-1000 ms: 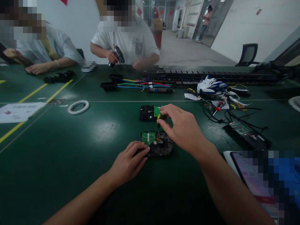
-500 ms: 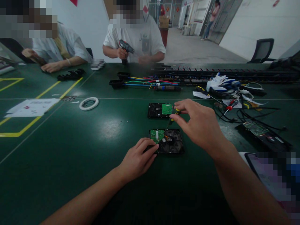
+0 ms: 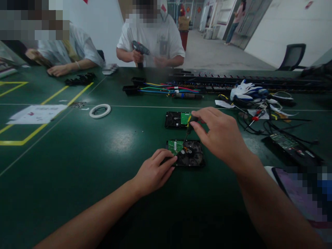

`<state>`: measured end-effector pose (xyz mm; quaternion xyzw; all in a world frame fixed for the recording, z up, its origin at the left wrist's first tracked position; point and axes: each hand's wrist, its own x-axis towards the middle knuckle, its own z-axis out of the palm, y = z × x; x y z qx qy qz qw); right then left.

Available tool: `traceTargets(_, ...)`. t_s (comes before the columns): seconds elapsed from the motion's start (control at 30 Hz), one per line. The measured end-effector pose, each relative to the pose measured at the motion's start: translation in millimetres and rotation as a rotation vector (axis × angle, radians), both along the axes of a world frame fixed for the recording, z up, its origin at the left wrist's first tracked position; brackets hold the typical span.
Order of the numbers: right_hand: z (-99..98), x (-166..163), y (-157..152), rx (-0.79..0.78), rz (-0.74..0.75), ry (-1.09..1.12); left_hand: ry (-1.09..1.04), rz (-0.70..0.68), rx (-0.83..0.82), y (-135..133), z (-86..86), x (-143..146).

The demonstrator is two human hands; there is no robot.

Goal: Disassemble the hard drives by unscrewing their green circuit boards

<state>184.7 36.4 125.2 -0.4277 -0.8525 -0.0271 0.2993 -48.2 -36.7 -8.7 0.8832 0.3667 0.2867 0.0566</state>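
Observation:
A black hard drive (image 3: pixel 195 157) lies flat on the green table, its green circuit board (image 3: pixel 174 146) facing up at the left end. My left hand (image 3: pixel 157 169) grips that left end, fingers over the near corner of the board. In my right hand (image 3: pixel 218 133) is a small yellow-and-black screwdriver (image 3: pixel 189 126), pinched by the handle between thumb and fingers. Its shaft slopes down to the board's right edge; whether the tip sits in a screw is too small to tell. Just behind lies a second hard drive (image 3: pixel 172 119), partly covered by my right hand.
Right of my arm are another drive (image 3: pixel 293 148), black cables, a red-handled screwdriver (image 3: pixel 255 118) and white-blue gloves (image 3: pixel 246 91). Coloured wires (image 3: pixel 160 88) and long black strips stretch along the back. A tape roll (image 3: pixel 100 111) and papers (image 3: pixel 36 114) lie left. Across the table, a co-worker holds a drill (image 3: pixel 140 47).
The screwdriver's handle has turned in my right fingers and stands a little more upright. My left hand keeps its hold on the drive. The whole view has shifted slightly.

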Motion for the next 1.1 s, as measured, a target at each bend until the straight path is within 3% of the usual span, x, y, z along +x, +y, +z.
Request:
traceTargets(0.23,-0.9,-3.2,-2.1,-0.008,-0.06,0.033,0.001,-0.007,-0.002,-0.7,-0.9,-0.3)
traceTargets(0.5,0.3,-3.9,-2.1,-0.042,0.014,-0.003,0.008,-0.007,0.019,-0.2,-2.2,0.0)
traceTargets(0.83,-0.9,0.9,2.5,-0.062,-0.026,0.064,-0.018,-0.001,0.003,-0.8,-1.0,0.6)
traceTargets(1.1,-1.3,-6.8,-4.1,-0.041,0.088,0.061,-0.008,-0.007,0.003,-0.6,-1.3,0.6)
